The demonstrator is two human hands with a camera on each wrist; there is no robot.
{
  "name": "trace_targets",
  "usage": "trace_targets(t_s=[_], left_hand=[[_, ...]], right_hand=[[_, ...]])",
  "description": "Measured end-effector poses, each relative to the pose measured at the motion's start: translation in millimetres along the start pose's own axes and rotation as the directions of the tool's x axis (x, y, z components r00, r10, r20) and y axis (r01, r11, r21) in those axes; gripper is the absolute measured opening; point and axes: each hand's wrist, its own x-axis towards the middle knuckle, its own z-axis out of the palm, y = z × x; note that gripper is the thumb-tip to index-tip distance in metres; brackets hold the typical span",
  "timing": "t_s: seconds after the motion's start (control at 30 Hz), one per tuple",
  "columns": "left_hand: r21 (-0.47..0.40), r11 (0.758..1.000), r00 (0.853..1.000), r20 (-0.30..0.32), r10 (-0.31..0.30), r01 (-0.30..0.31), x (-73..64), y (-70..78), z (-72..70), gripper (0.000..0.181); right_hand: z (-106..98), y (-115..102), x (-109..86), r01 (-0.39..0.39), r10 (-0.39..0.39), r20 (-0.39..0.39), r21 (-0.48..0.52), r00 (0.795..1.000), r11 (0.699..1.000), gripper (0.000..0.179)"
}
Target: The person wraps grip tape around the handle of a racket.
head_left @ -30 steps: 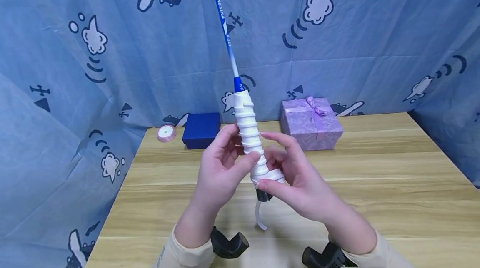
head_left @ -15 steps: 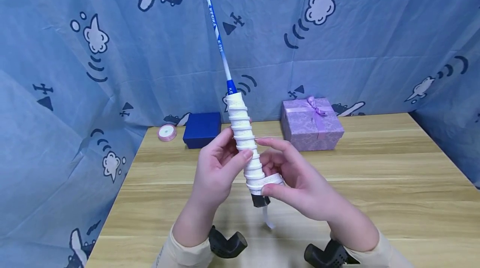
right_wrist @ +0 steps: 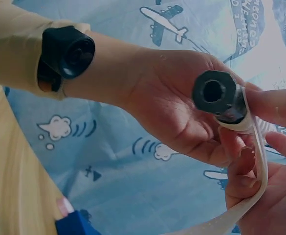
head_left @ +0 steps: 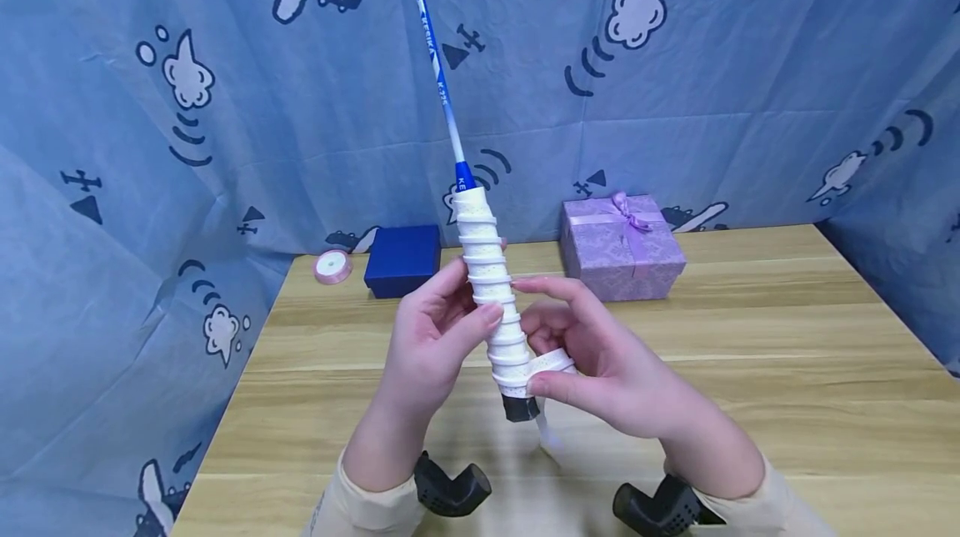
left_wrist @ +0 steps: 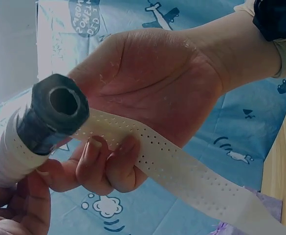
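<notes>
A badminton racket (head_left: 435, 70) with a blue and white shaft leans upward and left, its head out of view. White perforated grip tape (head_left: 487, 270) spirals round its handle in ridged turns. Below the last turn the black butt end (head_left: 521, 409) is bare; in the left wrist view that butt (left_wrist: 45, 129) is eight-sided with a round hole. My left hand (head_left: 427, 341) grips the wrapped handle, thumb across its front. My right hand (head_left: 611, 366) holds the loose stretch of tape (head_left: 551, 360) near the butt. Past its fingers, the tape's tail (left_wrist: 201, 188) hangs down.
Along the back of the wooden table (head_left: 300, 404) are a pink-edged ribbon spool (head_left: 332, 267), a dark blue box (head_left: 403, 260) and a purple gift box (head_left: 624, 249) with a bow. A blue patterned curtain (head_left: 720, 103) hangs behind. Both wrists carry black cameras (head_left: 452, 487).
The handle has shifted a little left and down and leans further left. More of the black butt shows. My right hand has moved slightly right, with the tape drawn out from the handle.
</notes>
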Motion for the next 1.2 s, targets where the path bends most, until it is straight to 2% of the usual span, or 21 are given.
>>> trace_targets(t_s=[0.17, 0.4, 0.57, 0.63, 0.7, 0.77, 0.87, 0.93, 1.03, 1.2], left_hand=[[-0.06, 0.997, 0.999, 0.027, 0.042, -0.04, -0.2, -2.6, -1.3, 0.043], [-0.147, 0.987, 0.995, 0.065, 0.078, -0.068, 1.3, -3.8, 0.3, 0.047], [-0.167, 0.984, 0.996, 0.051, 0.075, -0.066, 0.3, -4.5, -0.1, 0.056], [-0.136, 0.989, 0.998, 0.019, 0.066, -0.063, -0.2, -3.7, 0.9, 0.055], [-0.064, 0.996, 0.997, -0.033, 0.063, -0.065, -0.3, -3.0, 2.4, 0.052], [0.044, 0.997, 0.995, -0.079, 0.065, -0.062, -0.3, -2.0, 4.9, 0.049], [0.195, 0.98, 0.99, -0.125, 0.068, -0.043, 0.1, -0.3, 8.3, 0.049], [0.256, 0.966, 0.988, -0.137, 0.068, -0.031, 0.4, 0.8, 9.7, 0.049], [0.275, 0.961, 0.988, -0.142, 0.066, -0.025, 0.3, 1.6, 10.1, 0.047], [0.239, 0.971, 0.991, -0.127, 0.046, -0.015, -0.7, 1.1, 8.5, 0.043]], right_hand=[[2.0, 4.6, 0.5, 0.052, -0.052, 0.002, 0.056, 0.999, 0.997, 0.079], [4.7, 2.6, -0.2, 0.075, -0.076, -0.029, -0.031, 0.997, 0.997, 0.081], [6.3, 5.5, 0.9, 0.101, -0.102, -0.004, 0.102, 0.995, 0.99, 0.079], [6.5, 5.6, 0.7, 0.096, -0.096, -0.004, 0.116, 0.995, 0.989, 0.078], [6.7, 4.7, 0.6, 0.088, -0.087, -0.027, 0.058, 0.996, 0.994, 0.077], [7.2, 4.3, 0.7, 0.077, -0.078, -0.056, -0.019, 0.995, 0.997, 0.078], [8.6, 3.6, 1.0, 0.04, -0.054, -0.101, -0.134, 0.993, 0.99, 0.08], [9.2, 3.0, 1.1, 0.009, -0.033, -0.122, -0.186, 0.992, 0.983, 0.082], [9.0, 2.6, 0.9, -0.016, -0.014, -0.131, -0.232, 0.991, 0.973, 0.082], [6.6, 0.1, 0.4, -0.071, 0.04, -0.125, -0.258, 0.991, 0.963, 0.085]])
